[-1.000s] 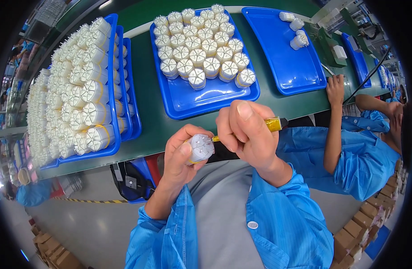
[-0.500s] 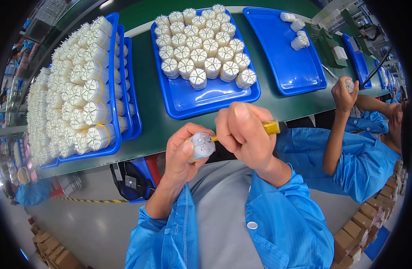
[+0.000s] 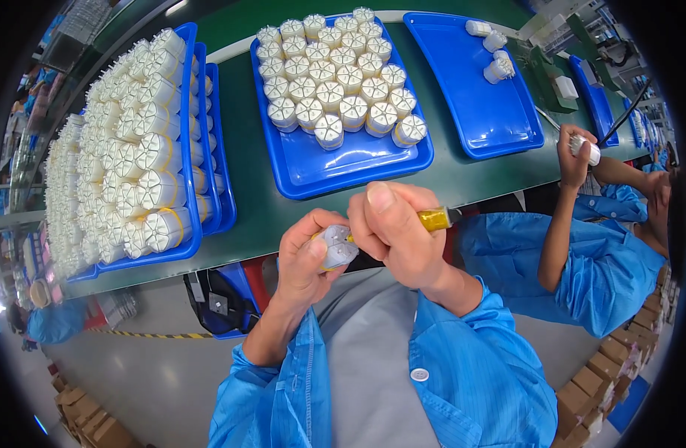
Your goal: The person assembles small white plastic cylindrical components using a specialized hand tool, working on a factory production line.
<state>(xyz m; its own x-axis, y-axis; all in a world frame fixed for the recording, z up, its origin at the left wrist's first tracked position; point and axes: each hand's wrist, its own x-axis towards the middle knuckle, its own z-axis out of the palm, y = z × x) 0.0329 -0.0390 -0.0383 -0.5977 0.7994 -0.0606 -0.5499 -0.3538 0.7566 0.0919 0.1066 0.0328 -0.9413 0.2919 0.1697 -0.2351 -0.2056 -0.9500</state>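
Held up in front of my chest is a white plastic cylinder with a segmented end face, gripped by the fingers and thumb of my left hand. My right hand is wrapped round a tool with a yellow handle and a dark butt end. The tool's thin tip meets the cylinder's end face or is very close to it; my fingers partly hide that spot. Ahead of both hands, a blue tray carries rows of similar upright cylinders.
On the left, stacked blue trays are packed with cylinders. A blue tray at right holds several cylinders at its far edge. Beyond it, a co-worker's hand grips a cylinder. The green bench runs underneath.
My right hand and the yellow-handled tool have shifted slightly left and down, closer to the cylinder. My left hand stays almost in place. The co-worker's cylinder has tipped sideways.
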